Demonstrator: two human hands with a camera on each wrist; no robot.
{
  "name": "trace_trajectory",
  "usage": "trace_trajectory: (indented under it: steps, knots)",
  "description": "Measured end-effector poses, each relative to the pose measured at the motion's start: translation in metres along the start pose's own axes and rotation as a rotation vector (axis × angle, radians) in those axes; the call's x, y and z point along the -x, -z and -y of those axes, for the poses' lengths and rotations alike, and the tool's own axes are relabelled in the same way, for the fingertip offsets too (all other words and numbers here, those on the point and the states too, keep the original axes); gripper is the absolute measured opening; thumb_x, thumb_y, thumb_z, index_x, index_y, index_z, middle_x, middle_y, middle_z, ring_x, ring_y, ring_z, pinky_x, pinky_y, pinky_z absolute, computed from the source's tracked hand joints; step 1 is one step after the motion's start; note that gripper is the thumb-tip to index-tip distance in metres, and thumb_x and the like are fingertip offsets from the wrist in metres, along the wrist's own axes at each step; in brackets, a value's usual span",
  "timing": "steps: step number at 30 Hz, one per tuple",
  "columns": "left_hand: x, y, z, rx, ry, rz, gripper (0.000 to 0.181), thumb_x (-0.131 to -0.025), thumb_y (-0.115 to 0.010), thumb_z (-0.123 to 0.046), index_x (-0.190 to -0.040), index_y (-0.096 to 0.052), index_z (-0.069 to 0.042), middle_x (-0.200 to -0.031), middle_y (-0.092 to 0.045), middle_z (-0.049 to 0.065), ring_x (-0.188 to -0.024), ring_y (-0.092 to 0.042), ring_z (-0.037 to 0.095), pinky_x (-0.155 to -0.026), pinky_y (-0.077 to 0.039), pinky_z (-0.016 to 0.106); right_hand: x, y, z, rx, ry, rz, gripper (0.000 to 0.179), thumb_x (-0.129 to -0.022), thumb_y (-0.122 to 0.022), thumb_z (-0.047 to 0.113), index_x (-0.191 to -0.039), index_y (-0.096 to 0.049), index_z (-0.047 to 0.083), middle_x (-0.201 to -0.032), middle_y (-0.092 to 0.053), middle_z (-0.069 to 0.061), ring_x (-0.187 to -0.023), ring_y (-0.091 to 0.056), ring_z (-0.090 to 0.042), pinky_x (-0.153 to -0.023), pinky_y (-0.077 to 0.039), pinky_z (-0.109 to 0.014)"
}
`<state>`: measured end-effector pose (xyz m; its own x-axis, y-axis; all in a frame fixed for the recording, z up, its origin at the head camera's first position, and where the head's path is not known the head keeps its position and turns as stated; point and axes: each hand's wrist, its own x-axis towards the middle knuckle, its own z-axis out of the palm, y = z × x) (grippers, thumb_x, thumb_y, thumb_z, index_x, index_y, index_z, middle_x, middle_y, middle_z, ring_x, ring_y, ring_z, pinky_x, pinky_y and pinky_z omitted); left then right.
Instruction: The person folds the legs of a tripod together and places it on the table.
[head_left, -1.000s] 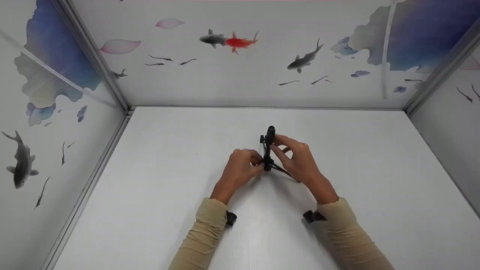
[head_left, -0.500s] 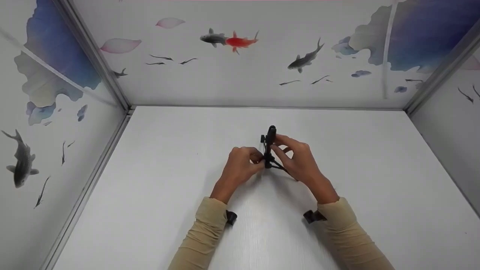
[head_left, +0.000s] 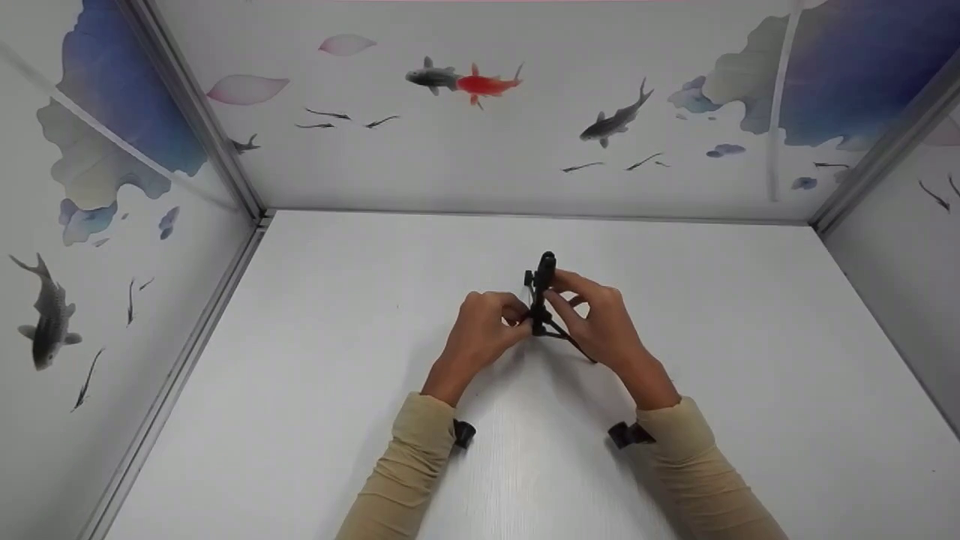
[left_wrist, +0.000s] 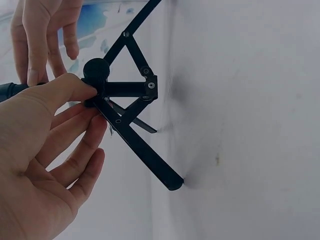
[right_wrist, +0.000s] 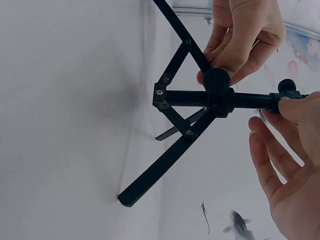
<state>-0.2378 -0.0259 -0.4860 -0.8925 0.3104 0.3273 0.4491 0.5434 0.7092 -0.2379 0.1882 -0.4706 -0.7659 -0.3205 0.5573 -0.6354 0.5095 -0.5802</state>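
Black stand [head_left: 541, 296]: betw. the 2 hands, both have hold of it.
L hand [head_left: 480, 326]: pinch nearly closed, thumb + fingers on the stand's middle, right by big round knob [right_wrist: 217, 81]; lower fingers loose, off the stand.
R hand [head_left: 604, 322]: thumb + pointer finger pinch the thin pole [right_wrist: 250, 101] further up than L grip, next to small knob [right_wrist: 287, 85]; other fingers bent a bit, w/ a gap to the pole.
Legs [right_wrist: 160, 167]: 3, spread out below L grip; short bars [right_wrist: 176, 120] join them to the mid tube. Tips at or near white table [head_left: 300, 375], can't tell if all touch.
Head cam only: both tan sleeves [head_left: 420, 450] behind the grips, + red fish [head_left: 487, 84] on wall well past them; legs mostly hid.
Wrist cams only: big knob, short bars + all 3 legs plain to see.
R wrist cam: small knob clear; L wrist cam cuts off the stand's top.
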Motion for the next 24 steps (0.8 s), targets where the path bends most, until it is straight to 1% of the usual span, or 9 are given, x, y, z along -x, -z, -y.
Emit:
trace_trajectory:
  steps: [7,15,19,24]
  knots:
    - [-0.0002,-0.0009,0.0012,0.003,-0.005,-0.002,0.009,-0.092,-0.083,-0.012,-0.1,-0.086,-0.01,-0.089,-0.085,-0.001,-0.08,-0.077,0.006,-0.08,-0.06,0.028,0.0004,0.0006,-0.0011,0.003,0.003,-0.002,0.033,-0.105,-0.072,0.013,-0.138,-0.073,0.013,-0.124,-0.082,0.001,-0.107,-0.079,-0.017,-0.078,-0.065,-0.036]
    - [0.0,-0.002,0.0023,0.007,-0.007,-0.004,0.008,-0.092,-0.082,-0.012,-0.099,-0.086,-0.009,-0.089,-0.085,-0.001,-0.08,-0.077,0.006,-0.079,-0.06,0.027,0.0013,0.001,-0.0017,0.004,-0.008,0.004,0.032,-0.105,-0.072,0.013,-0.137,-0.073,0.014,-0.122,-0.082,0.002,-0.106,-0.079,-0.015,-0.079,-0.065,-0.035]
    - [-0.0001,-0.0017,0.0019,0.016,-0.01,-0.014,0.008,-0.092,-0.082,-0.012,-0.099,-0.086,-0.009,-0.088,-0.085,0.0,-0.08,-0.078,0.006,-0.08,-0.061,0.029,0.0008,0.0018,-0.0016,0.005,-0.007,0.004,0.032,-0.105,-0.072,0.013,-0.137,-0.073,0.014,-0.122,-0.082,0.001,-0.106,-0.079,-0.016,-0.079,-0.065,-0.036]
    - [-0.0002,-0.0018,0.002,0.033,-0.014,-0.02,0.008,-0.092,-0.082,-0.011,-0.098,-0.085,-0.008,-0.088,-0.085,0.001,-0.08,-0.079,0.007,-0.082,-0.063,0.035,0.0007,0.0018,-0.0019,0.001,-0.008,0.004,0.033,-0.105,-0.072,0.013,-0.137,-0.073,0.014,-0.122,-0.082,0.001,-0.106,-0.079,-0.016,-0.079,-0.065,-0.037]
